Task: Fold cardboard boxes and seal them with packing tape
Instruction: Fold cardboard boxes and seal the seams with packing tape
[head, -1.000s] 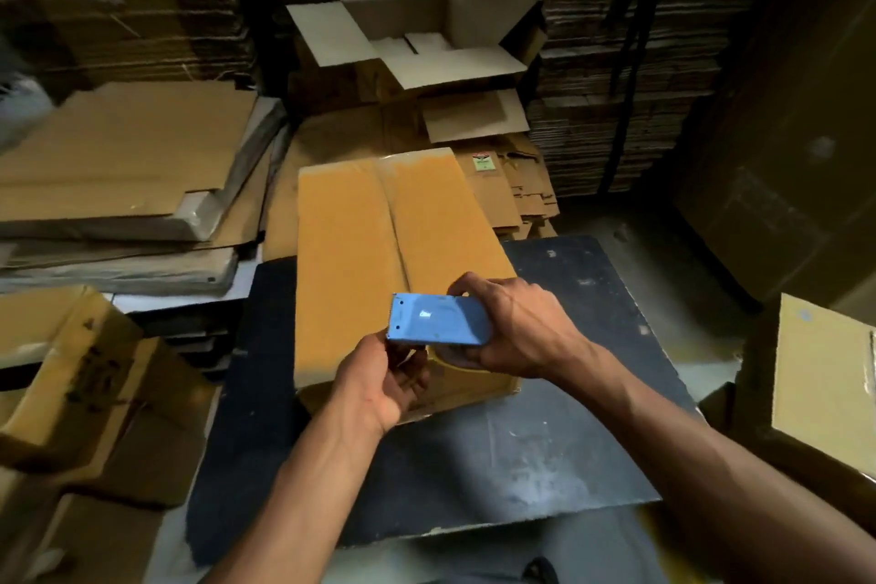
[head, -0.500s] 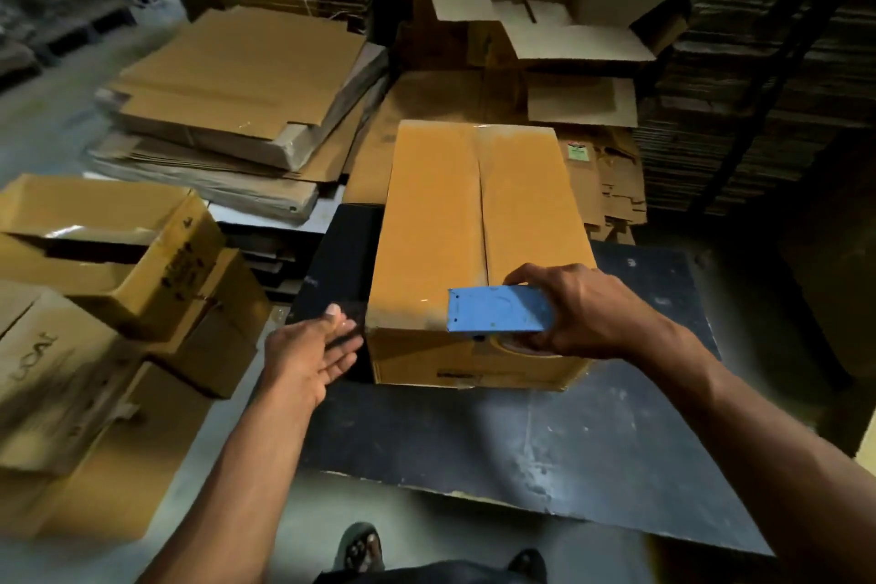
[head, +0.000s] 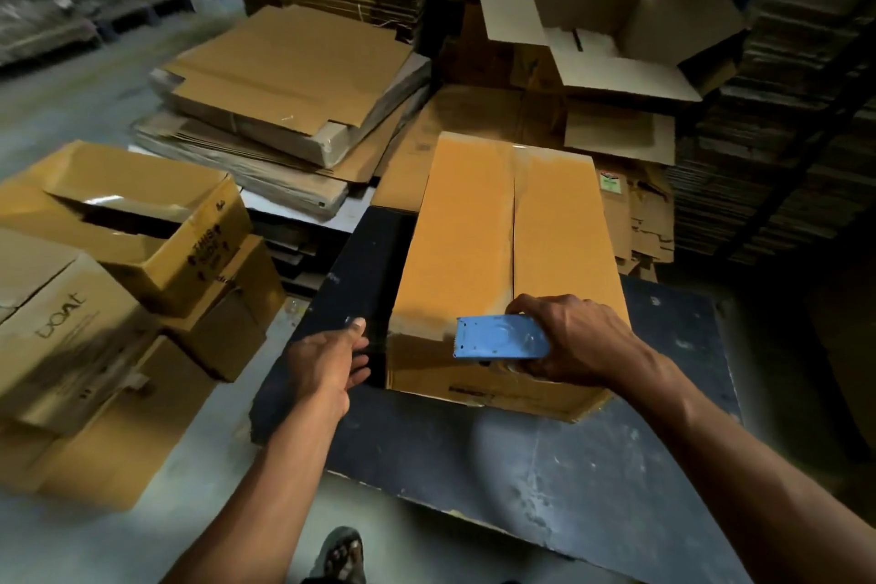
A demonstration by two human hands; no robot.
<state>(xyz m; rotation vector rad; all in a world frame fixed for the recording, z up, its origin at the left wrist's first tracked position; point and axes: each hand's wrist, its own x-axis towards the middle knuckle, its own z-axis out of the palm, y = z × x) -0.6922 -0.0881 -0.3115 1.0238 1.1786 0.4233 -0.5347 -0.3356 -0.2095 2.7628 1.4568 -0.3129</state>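
The cardboard box (head: 507,261) is sitting flaps-closed on the dark desk (head: 545,455), its long centre seam running away from the camera, and the near end is facing the person. The right hand (head: 576,339) is hovering over the near right corner of the box, fingers (head: 535,306) curling round the blue tape dispenser (head: 500,339) and gripping it firmly, toothed edge pointing left. Whether the dispenser is actually touching the box is hard to call from here. The left hand (head: 327,363) is reaching in at the near left corner of the box, fingers straight and loose, holding nothing, tips lying just beside the box's side wall over the desk's dark edge; contact with the cardboard is not clear. To the left, assembled brown boxes (head: 118,251) are piling up on the floor, one with its top gaping open. Behind them, flat cardboard sheets (head: 289,76) are lying in a slanted stack. At the back, an open box (head: 602,33) is standing with its flaps spread wide. Tall bundles of flat cardboard (head: 777,109) are lining the right side, and a sandalled foot (head: 342,555) is showing at the bottom edge.
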